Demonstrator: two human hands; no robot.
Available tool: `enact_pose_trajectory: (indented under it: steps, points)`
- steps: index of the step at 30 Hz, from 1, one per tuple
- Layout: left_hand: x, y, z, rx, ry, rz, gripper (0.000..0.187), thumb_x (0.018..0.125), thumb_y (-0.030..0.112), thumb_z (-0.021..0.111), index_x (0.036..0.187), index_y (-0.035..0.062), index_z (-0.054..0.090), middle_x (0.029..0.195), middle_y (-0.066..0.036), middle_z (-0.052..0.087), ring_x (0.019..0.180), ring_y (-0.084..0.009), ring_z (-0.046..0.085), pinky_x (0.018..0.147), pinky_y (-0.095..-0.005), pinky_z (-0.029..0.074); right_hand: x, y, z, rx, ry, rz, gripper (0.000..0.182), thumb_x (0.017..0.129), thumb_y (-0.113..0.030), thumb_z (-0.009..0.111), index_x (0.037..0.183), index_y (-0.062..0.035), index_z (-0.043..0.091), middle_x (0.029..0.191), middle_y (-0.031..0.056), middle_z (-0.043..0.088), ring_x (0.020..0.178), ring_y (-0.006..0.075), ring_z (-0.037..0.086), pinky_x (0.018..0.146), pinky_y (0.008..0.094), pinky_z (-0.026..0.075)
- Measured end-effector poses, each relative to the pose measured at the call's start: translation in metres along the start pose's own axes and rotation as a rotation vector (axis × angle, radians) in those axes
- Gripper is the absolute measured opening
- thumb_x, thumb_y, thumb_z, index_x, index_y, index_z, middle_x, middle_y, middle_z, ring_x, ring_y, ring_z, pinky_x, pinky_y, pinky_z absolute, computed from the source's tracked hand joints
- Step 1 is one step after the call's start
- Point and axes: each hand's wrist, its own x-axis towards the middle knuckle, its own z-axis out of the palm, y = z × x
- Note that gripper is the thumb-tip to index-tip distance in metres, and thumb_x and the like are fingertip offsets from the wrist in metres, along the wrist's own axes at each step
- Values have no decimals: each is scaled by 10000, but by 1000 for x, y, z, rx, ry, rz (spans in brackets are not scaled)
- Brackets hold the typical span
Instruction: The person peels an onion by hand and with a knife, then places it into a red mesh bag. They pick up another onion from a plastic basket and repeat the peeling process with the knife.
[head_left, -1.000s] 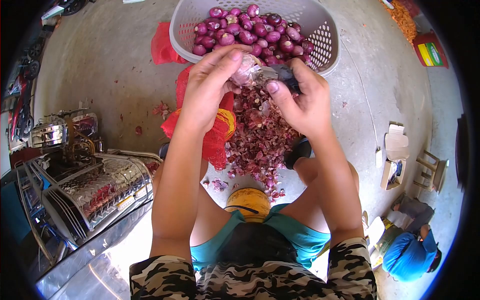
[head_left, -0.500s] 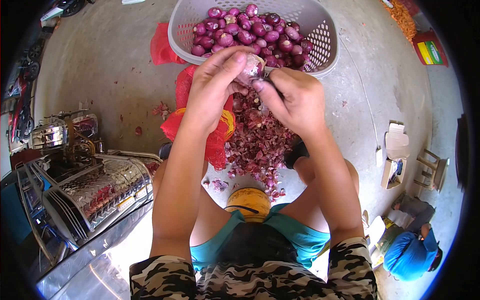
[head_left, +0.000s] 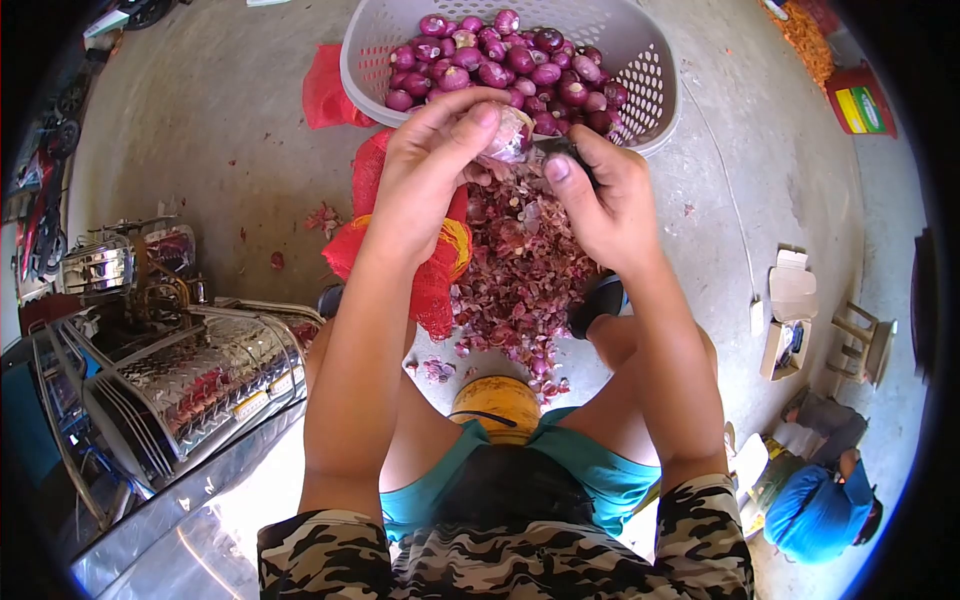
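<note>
My left hand (head_left: 430,165) is closed round a red onion (head_left: 512,137), whose pale, flaky top shows between thumb and fingers. Just right of it, my right hand (head_left: 618,205) grips a small knife (head_left: 568,152) with a dark handle. Its blade is mostly hidden, and the thumb lies along the near side of the handle. Below both hands, a heap of papery onion skins (head_left: 525,265) covers the floor. Beyond them stands a grey perforated basket (head_left: 664,105) holding many smooth purple onions (head_left: 490,73).
A red mesh sack (head_left: 432,295) with a yellow edge lies left of the skins. A yellow container (head_left: 495,405) is between my legs. Shiny metal equipment (head_left: 215,370) stands at left. At right are an open cardboard box (head_left: 787,345), a wooden stool (head_left: 862,345) and a person in blue (head_left: 820,510).
My right hand has drawn a little to the right with the knife, away from the onion, and its thumb has lifted off. The left hand keeps its hold nearly in place.
</note>
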Motion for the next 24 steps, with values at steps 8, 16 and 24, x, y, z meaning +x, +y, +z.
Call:
enact_pose_trajectory:
  steps: [8,16,24]
  points:
    - [1,-4,4,3,-40,73,325,930,244,526,1184,44,557,1043,-52,637,910,-113,590,746,-266,482,0,9,9,85,27,103,363,827,-372,642,740,-26,577,558,174,513,497,330,522,480,379,406]
    - [0,-4,6,-47,-18,33,304,861,212,648,1112,45,608,958,-22,646,821,-65,591,654,-206,463,1,9,11,97,47,71,318,844,-341,632,740,-42,600,528,140,521,456,283,523,456,356,401]
    - [1,-5,4,30,-27,55,299,929,221,529,1167,43,565,1034,-53,632,903,-116,589,745,-260,481,1,0,7,-80,7,8,298,840,-314,633,695,-57,591,558,130,538,497,298,545,466,372,411]
